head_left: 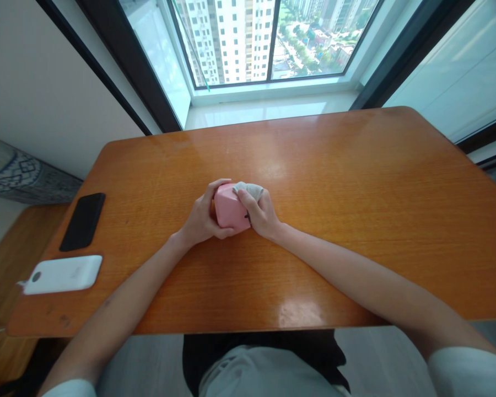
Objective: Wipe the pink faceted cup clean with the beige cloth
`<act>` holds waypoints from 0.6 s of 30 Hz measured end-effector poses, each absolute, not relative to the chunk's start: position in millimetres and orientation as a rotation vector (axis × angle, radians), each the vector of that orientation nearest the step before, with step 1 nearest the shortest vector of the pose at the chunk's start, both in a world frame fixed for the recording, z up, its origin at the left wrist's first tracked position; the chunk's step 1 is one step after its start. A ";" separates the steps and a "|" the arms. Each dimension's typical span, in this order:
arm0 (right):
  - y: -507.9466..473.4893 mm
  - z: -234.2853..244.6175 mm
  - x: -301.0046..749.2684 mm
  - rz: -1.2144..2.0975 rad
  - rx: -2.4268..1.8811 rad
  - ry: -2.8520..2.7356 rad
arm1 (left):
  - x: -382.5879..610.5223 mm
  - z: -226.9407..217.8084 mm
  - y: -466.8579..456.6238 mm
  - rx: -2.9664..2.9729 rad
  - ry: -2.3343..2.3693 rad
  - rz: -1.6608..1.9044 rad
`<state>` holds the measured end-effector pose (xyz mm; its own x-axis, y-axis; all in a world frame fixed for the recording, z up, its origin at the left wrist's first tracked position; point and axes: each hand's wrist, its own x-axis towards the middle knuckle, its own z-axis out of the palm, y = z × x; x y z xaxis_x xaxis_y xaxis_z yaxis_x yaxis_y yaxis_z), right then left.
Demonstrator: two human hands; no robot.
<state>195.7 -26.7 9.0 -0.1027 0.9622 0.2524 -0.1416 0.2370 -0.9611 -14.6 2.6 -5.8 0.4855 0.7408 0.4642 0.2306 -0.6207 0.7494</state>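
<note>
A small pink box-shaped object [230,207] with rounded corners is at the middle of the wooden table; its exact kind I cannot make out. My left hand [206,215] wraps round its left side, thumb along the near edge and fingers at the far edge. At the object's right side, my right hand [262,212] grips a light grey cloth [250,190] and presses it against the pink surface. A small dark mark or part shows beside my right fingers. My right palm hides part of the object's right side.
The brown wooden table [355,220] spans the view. At its left lie a black phone [82,221] and a white oblong device [64,274] with a cable at its left end. Beyond the far edge is a window [268,82]. A patterned fabric item [28,176] is at the left.
</note>
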 end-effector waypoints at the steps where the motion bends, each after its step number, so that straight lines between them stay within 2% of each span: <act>1: -27.5 8.1 196.1 1.144 -0.869 -1.329 | -13.4 -6.2 2.6 2.047 0.786 1.032; 6: -28.7 8.3 196.4 1.153 -0.876 -1.339 | -10.8 -13.0 4.4 1.955 0.685 0.996; 10: -26.2 11.4 195.5 1.201 -0.895 -1.279 | -15.2 -19.8 8.2 2.194 0.635 1.172; 14: -22.7 10.1 195.3 1.232 -0.888 -1.220 | -19.5 -17.6 10.8 2.495 0.663 1.121; 18: -22.4 9.5 195.1 1.222 -0.872 -1.223 | -17.4 -9.9 7.9 2.445 0.674 1.190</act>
